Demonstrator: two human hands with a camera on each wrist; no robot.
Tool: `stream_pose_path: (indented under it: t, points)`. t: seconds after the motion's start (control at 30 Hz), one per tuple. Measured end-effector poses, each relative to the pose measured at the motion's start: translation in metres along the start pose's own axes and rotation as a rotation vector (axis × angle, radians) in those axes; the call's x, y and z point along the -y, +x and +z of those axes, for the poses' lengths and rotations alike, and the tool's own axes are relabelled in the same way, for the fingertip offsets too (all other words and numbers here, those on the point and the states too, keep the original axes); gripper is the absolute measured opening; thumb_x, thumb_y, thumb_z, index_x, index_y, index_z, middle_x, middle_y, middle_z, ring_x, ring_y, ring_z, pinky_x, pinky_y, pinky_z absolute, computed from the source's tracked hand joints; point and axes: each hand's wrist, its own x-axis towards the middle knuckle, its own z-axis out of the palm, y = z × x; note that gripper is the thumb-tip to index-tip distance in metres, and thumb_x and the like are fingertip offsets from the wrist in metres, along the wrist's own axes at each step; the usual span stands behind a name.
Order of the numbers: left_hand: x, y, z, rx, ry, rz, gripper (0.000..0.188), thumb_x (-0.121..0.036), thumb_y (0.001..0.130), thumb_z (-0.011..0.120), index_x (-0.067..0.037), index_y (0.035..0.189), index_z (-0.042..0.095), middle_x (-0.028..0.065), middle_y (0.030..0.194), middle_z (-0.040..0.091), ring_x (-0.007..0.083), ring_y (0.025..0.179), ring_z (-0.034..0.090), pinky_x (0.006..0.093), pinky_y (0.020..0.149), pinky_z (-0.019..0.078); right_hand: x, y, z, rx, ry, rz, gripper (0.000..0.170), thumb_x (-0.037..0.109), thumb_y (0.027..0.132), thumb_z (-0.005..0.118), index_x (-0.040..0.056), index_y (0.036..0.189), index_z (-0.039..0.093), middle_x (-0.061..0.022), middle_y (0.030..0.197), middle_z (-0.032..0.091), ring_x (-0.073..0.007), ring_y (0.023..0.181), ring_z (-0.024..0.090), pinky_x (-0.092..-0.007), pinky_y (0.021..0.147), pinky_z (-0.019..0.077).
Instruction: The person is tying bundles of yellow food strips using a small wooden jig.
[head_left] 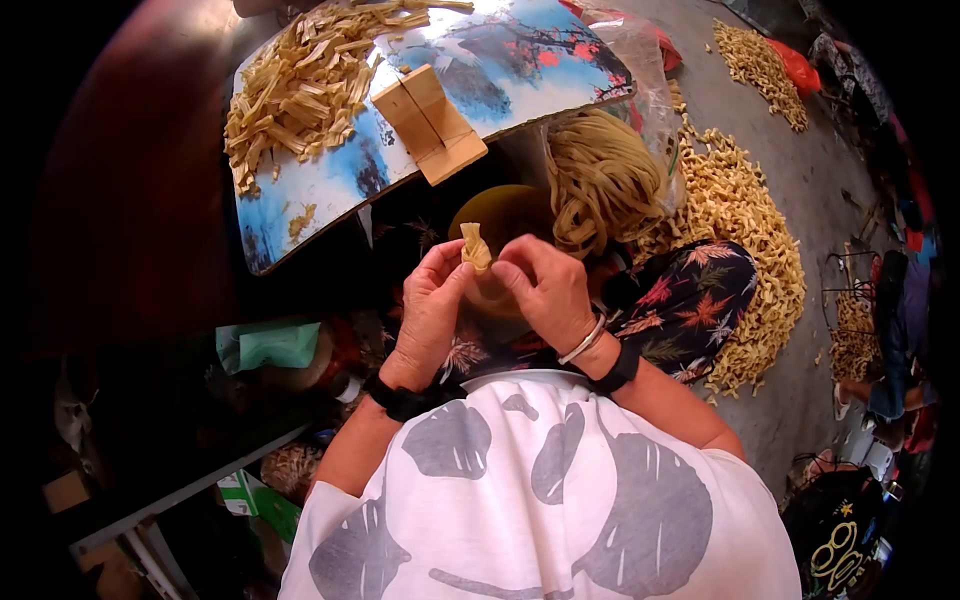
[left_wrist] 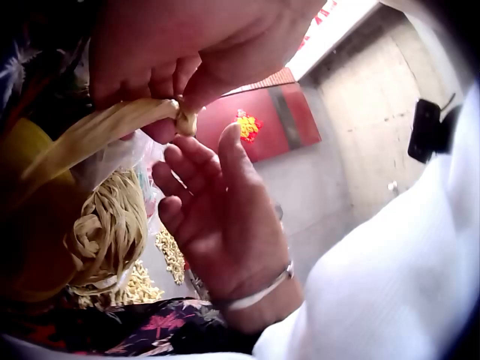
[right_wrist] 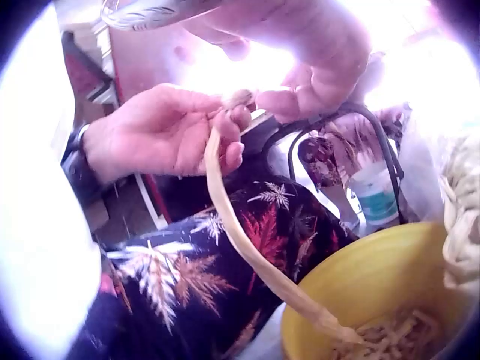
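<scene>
In the head view my left hand (head_left: pixel 432 310) pinches a pale yellow flat strip (head_left: pixel 472 240), knotted near its end, between thumb and fingers. My right hand (head_left: pixel 553 295) is just right of it, fingers bent. The left wrist view shows the right hand's palm (left_wrist: pixel 229 217) turned up, its thumb apart and fingertips right at the knot (left_wrist: pixel 186 120). Seen from the right wrist, the left hand (right_wrist: pixel 161 135) keeps hold of the strip, whose long tail (right_wrist: pixel 251 251) runs down into a yellow bucket (right_wrist: pixel 360 262) with more strips inside.
A painted tabletop (head_left: pixel 440 110) carries a heap of short strips (head_left: pixel 300 90) and a slotted wooden block (head_left: pixel 428 120). Long strips (head_left: pixel 605 175) lie bundled in a clear bag beside the bucket. A large pile of small knotted pieces (head_left: pixel 740 230) covers the floor at right.
</scene>
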Motion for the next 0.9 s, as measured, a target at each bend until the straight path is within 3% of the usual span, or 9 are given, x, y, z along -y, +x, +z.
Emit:
stream_pose_path:
  t: [0.07,0.17,0.3,0.4,0.53,0.6,0.7,0.83,0.9]
  points:
    - [-0.005,-0.005,0.005,0.049,0.125,-0.005,0.029,-0.007,0.097,0.059,-0.001,0.125,0.058,0.0025,0.105,0.066,0.0083,0.091,0.059,0.0237,0.082,0.0493,-0.008,0.010,0.003,-0.028,0.211,0.155,0.029,0.029,0.094,0.065,0.0003,0.095,0.066,-0.0187,0.088,0.069,-0.0288,0.079,0.070,-0.0331,0.070,0.0537]
    - [0.005,-0.006,0.002,0.091,0.156,-0.045,0.027,-0.007,0.096,0.058,-0.002,0.123,0.059,0.0002,0.103,0.067,0.0054,0.091,0.060,0.0208,0.079,0.0494,-0.032,0.010,0.017,0.149,0.319,0.321,0.033,0.031,0.097,0.058,-0.0007,0.094,0.068,-0.0190,0.085,0.069,-0.0314,0.079,0.070,-0.0345,0.070,0.0537]
    - [-0.003,-0.011,0.008,0.032,0.327,-0.008,0.014,-0.004,0.097,0.058,-0.002,0.109,0.065,0.0002,0.091,0.065,0.0060,0.074,0.054,0.0197,0.066,0.0445,-0.005,0.014,0.008,0.022,0.159,0.190,0.034,0.028,0.100,0.052,-0.0004,0.092,0.068,-0.0181,0.081,0.069,-0.0353,0.076,0.068,-0.0371,0.067,0.0528]
    - [0.007,-0.006,0.003,0.055,0.692,0.419,0.008,-0.004,0.096,0.061,0.000,0.100,0.066,0.0009,0.083,0.064,0.0074,0.072,0.056,0.0202,0.065,0.0460,-0.009,0.015,0.009,-0.005,-0.047,0.082,0.033,0.027,0.101,0.052,-0.0012,0.090,0.066,-0.0176,0.077,0.068,-0.0305,0.070,0.068,-0.0356,0.062,0.0524]
    - [0.005,-0.009,0.000,-0.093,0.728,0.328,0.006,-0.005,0.095,0.064,0.000,0.097,0.064,0.0006,0.075,0.061,0.0073,0.069,0.055,0.0206,0.063,0.0456,-0.002,0.015,0.003,0.189,0.458,0.352,0.022,0.024,0.097,0.062,0.0032,0.093,0.064,-0.0071,0.071,0.065,-0.0148,0.060,0.063,-0.0271,0.053,0.0481]
    - [0.007,-0.009,-0.001,-0.070,0.647,0.254,0.007,-0.007,0.095,0.064,0.000,0.095,0.065,-0.0019,0.075,0.060,0.0058,0.069,0.053,0.0198,0.061,0.0437,-0.003,0.013,0.002,0.339,0.773,0.545,0.015,0.020,0.093,0.067,0.0059,0.094,0.064,-0.0006,0.070,0.062,-0.0070,0.059,0.059,-0.0220,0.050,0.0448]
    - [0.001,-0.012,-0.005,-0.035,0.573,0.152,0.010,-0.011,0.096,0.064,-0.001,0.093,0.065,-0.0054,0.076,0.058,0.0034,0.068,0.049,0.0185,0.059,0.0398,-0.008,0.011,0.004,0.317,0.847,0.560,0.015,0.016,0.089,0.072,0.0084,0.097,0.062,0.0045,0.072,0.059,-0.0036,0.059,0.054,-0.0183,0.051,0.0417]
    - [-0.010,-0.021,-0.010,-0.003,0.482,-0.038,0.013,-0.013,0.096,0.065,-0.001,0.094,0.067,-0.0081,0.076,0.056,0.0011,0.067,0.045,0.0165,0.057,0.0349,-0.009,0.016,-0.006,0.300,0.650,0.520,0.012,0.015,0.089,0.070,0.0100,0.094,0.060,0.0064,0.074,0.055,-0.0007,0.057,0.045,-0.0167,0.049,0.0330]
    - [-0.010,-0.019,-0.008,0.023,0.414,0.009,0.013,-0.013,0.096,0.065,-0.001,0.094,0.068,-0.0068,0.076,0.059,0.0001,0.067,0.049,0.0165,0.056,0.0382,-0.007,0.016,-0.004,0.296,0.611,0.502,0.012,0.016,0.089,0.069,0.0076,0.093,0.061,0.0052,0.071,0.056,-0.0018,0.059,0.048,-0.0179,0.051,0.0367]
